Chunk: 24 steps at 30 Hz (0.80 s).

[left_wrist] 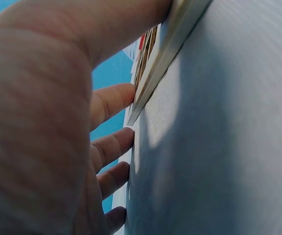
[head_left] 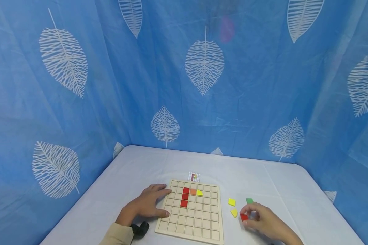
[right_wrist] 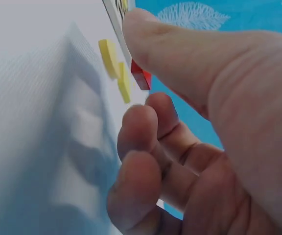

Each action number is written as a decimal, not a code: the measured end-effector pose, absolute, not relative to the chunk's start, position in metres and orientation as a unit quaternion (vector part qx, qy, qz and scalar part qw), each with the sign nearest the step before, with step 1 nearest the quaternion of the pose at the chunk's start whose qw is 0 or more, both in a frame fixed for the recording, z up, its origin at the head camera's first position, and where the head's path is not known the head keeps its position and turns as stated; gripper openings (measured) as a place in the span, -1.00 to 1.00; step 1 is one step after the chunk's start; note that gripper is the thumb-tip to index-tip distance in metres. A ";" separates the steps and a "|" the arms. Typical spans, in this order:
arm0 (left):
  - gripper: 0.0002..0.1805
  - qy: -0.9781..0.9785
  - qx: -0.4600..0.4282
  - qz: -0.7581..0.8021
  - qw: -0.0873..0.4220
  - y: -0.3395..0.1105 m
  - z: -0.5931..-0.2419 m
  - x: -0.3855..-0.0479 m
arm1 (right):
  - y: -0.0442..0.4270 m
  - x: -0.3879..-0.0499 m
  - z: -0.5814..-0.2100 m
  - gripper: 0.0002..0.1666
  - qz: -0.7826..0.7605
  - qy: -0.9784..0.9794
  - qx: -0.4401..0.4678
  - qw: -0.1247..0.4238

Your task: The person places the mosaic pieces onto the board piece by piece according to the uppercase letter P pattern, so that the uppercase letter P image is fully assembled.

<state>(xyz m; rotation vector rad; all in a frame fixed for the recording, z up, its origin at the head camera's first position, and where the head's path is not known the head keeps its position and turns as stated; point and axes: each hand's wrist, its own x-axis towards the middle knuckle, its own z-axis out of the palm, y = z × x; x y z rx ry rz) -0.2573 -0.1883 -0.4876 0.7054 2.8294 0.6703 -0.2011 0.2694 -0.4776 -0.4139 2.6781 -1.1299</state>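
In the head view we saw the right hand [head_left: 265, 219] pinching a red piece [head_left: 244, 217] right of the wooden grid board [head_left: 199, 217], near two yellow pieces [head_left: 231, 202] and a green piece [head_left: 249, 200]. The left hand [head_left: 148, 203], loosely spread, grasped nothing. In the left wrist view, we saw its thumb at the board's edge. In the right wrist view, we saw the red piece beside the thumb.
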 end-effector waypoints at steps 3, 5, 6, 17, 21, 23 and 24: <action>0.00 0.944 0.231 0.223 0.076 -0.188 -0.488 -0.258 | 0.268 -0.200 -0.474 -0.66 -0.392 0.900 -0.169 0.091; 0.01 0.945 0.229 0.223 0.075 -0.188 -0.488 -0.258 | 0.265 -0.199 -0.471 -0.67 -0.391 0.899 -0.178 0.082; 0.01 0.945 0.228 0.223 0.075 -0.188 -0.488 -0.258 | 0.264 -0.199 -0.469 -0.67 -0.389 0.899 -0.184 0.076; 0.00 0.945 0.230 0.223 0.071 -0.190 -0.489 -0.258 | 0.234 -0.198 -0.439 -0.63 -0.379 0.904 -0.197 -0.012; 0.00 0.944 0.234 0.223 0.069 -0.190 -0.490 -0.258 | 0.219 -0.203 -0.432 -0.64 -0.380 0.902 -0.203 -0.025; 0.00 0.943 0.234 0.226 0.069 -0.189 -0.490 -0.259 | 0.211 -0.205 -0.430 -0.65 -0.380 0.901 -0.206 -0.032; 0.00 0.943 0.233 0.227 0.069 -0.189 -0.491 -0.259 | 0.208 -0.206 -0.429 -0.65 -0.380 0.901 -0.207 -0.035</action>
